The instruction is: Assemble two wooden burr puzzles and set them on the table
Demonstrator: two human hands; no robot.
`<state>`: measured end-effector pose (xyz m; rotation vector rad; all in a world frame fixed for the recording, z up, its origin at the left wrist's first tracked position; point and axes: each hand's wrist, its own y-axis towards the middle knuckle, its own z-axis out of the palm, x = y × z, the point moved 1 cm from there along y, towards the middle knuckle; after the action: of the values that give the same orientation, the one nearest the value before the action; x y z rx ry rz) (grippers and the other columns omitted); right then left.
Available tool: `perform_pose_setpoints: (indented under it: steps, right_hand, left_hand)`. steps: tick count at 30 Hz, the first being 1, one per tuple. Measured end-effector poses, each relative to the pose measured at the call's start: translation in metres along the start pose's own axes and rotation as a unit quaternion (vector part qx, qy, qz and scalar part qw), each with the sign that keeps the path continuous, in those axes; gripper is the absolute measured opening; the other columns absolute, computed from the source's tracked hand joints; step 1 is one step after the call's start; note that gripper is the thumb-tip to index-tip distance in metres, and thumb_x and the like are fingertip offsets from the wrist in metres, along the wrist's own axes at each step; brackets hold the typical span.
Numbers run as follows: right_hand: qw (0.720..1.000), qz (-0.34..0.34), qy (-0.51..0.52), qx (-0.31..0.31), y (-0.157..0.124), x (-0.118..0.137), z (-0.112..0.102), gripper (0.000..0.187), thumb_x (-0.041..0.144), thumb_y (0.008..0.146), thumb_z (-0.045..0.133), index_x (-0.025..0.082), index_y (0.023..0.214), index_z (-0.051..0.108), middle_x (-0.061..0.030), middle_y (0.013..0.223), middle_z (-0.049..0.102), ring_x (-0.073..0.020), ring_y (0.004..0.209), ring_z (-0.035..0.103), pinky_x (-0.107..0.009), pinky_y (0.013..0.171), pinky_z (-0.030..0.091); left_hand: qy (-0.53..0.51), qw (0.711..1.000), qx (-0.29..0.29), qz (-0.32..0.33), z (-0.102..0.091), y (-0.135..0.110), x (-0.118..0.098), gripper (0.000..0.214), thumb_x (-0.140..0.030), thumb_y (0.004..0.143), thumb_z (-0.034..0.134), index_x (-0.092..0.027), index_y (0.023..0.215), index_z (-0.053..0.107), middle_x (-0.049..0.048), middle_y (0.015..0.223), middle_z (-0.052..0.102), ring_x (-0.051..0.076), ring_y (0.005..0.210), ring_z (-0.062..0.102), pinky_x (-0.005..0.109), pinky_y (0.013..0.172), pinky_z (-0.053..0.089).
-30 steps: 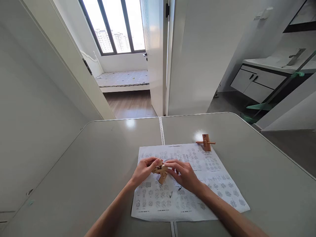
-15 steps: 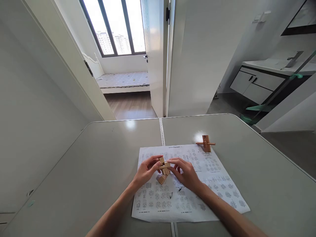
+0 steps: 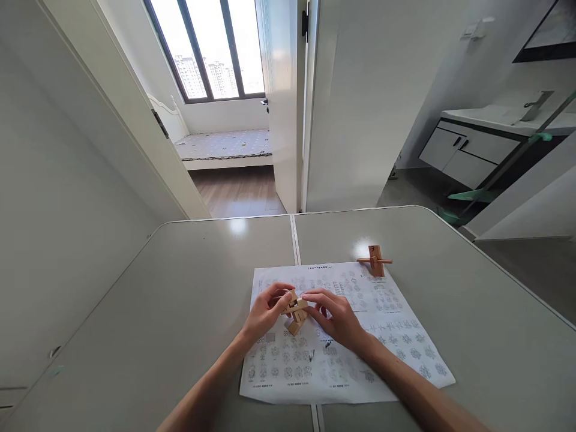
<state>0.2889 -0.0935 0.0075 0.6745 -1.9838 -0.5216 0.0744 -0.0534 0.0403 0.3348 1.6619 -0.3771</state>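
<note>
A small wooden interlocking puzzle (image 3: 294,312) made of light brown bars is held just above a printed instruction sheet (image 3: 387,336). My left hand (image 3: 265,313) pinches it from the left with thumb and fingertips. From the right, my right hand (image 3: 337,318) grips its top bar with the fingers curled. The lower end of the puzzle touches or nearly touches the paper. A second wooden piece (image 3: 375,260), a flat block with a thin rod through it, stands at the sheet's far right corner, apart from both hands.
The sheet lies on a grey folding table (image 3: 157,312) with a centre seam. The table's far edge faces an open doorway (image 3: 234,150) and a white door (image 3: 283,102). A vanity cabinet (image 3: 472,156) stands at the right.
The puzzle has been turned and shifted slightly between my fingers; both hands stay over the same spot on the sheet. The second wooden piece has not moved.
</note>
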Motion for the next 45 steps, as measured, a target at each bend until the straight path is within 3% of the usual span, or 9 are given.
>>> perform_pose_setpoints:
  steps: [15,23,26,30,34,40,45]
  right_hand:
    - [0.999,0.004,-0.030,0.010,0.0012,0.0011,-0.0023,0.019,0.024,0.107,0.060,0.026,0.125,0.065,-0.0063,0.118,0.077,-0.0117,0.066,0.069,-0.025,0.061,0.056]
    - [0.999,0.012,-0.032,0.025,-0.0011,-0.0018,-0.0024,0.019,0.026,0.108,0.056,0.026,0.125,0.065,-0.0074,0.119,0.077,-0.0134,0.070,0.071,-0.026,0.061,0.056]
    - [0.999,0.018,-0.029,0.019,-0.0007,-0.0026,-0.0025,0.019,0.026,0.108,0.057,0.026,0.125,0.065,-0.0074,0.118,0.077,-0.0131,0.068,0.070,-0.026,0.061,0.056]
    - [0.999,0.036,-0.005,0.009,0.0002,-0.0027,-0.0027,0.020,0.029,0.107,0.059,0.027,0.126,0.065,-0.0078,0.117,0.077,-0.0137,0.066,0.069,-0.027,0.058,0.056]
    - [0.997,0.075,0.028,-0.002,0.0006,-0.0030,-0.0022,0.018,0.034,0.106,0.060,0.027,0.122,0.066,-0.0074,0.110,0.077,-0.0151,0.065,0.068,-0.028,0.057,0.056]
    - [0.991,0.116,0.061,0.005,0.0021,-0.0022,-0.0029,0.019,0.040,0.103,0.064,0.026,0.115,0.068,-0.0050,0.098,0.075,-0.0152,0.064,0.067,-0.027,0.055,0.056]
    - [0.989,0.128,0.071,0.008,0.0025,-0.0019,-0.0034,0.021,0.044,0.102,0.065,0.024,0.111,0.069,-0.0039,0.090,0.074,-0.0154,0.064,0.066,-0.026,0.055,0.054]
  left_hand:
    - [0.038,0.999,0.005,0.033,-0.0010,-0.0018,0.0009,0.042,-0.053,0.100,0.061,-0.017,0.120,0.071,0.0092,0.102,0.076,0.022,0.094,0.070,0.031,0.083,0.055]
    - [0.076,0.995,0.013,0.055,-0.0024,-0.0017,0.0027,0.039,-0.050,0.103,0.057,-0.018,0.118,0.074,0.0063,0.094,0.072,0.018,0.085,0.066,0.027,0.074,0.052]
    - [0.076,0.995,0.022,0.060,-0.0024,-0.0023,0.0030,0.041,-0.050,0.103,0.056,-0.019,0.124,0.072,0.0070,0.096,0.073,0.020,0.088,0.068,0.028,0.076,0.055]
    - [0.073,0.992,0.070,0.078,-0.0024,-0.0044,-0.0001,0.051,-0.047,0.098,0.066,-0.020,0.140,0.063,0.0103,0.114,0.074,0.024,0.101,0.071,0.033,0.087,0.058]
    - [0.091,0.990,0.075,0.081,-0.0022,-0.0052,-0.0022,0.054,-0.047,0.098,0.066,-0.019,0.143,0.060,0.0115,0.120,0.073,0.024,0.105,0.070,0.034,0.090,0.058]
    - [0.133,0.986,0.067,0.069,-0.0011,-0.0044,0.0002,0.054,-0.052,0.100,0.058,-0.017,0.141,0.060,0.0097,0.110,0.074,0.021,0.091,0.070,0.030,0.082,0.058]
    - [0.157,0.984,0.064,0.059,-0.0018,-0.0040,0.0013,0.051,-0.055,0.100,0.057,-0.020,0.137,0.063,0.0081,0.107,0.075,0.021,0.092,0.071,0.029,0.082,0.058]
